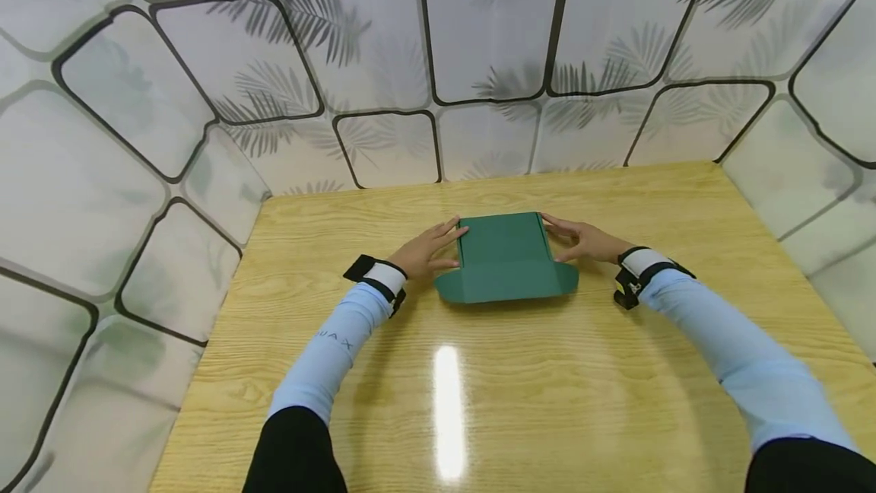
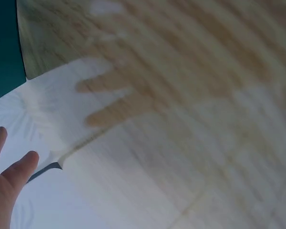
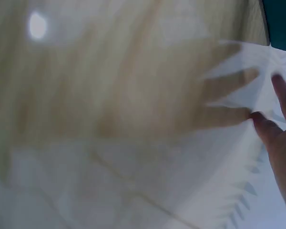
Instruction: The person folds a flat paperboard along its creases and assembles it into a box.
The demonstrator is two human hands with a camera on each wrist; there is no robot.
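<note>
A green cardboard mailer box lies on the wooden table, its front flap folded out toward me with a rounded tab at each end. My left hand is at the box's left side, fingers spread, fingertips right at the edge and thumb near the left tab. On the opposite side my right hand has its fingers extended along the right edge, thumb close above the right tab. Both wrist views show only part of each hand, with a corner of the green box in the left one.
The shiny wooden table reflects a bright strip of light in front of the box. Patterned curtains with leaves and dark outlines stand behind the table and along both sides. Straps with small devices circle both wrists.
</note>
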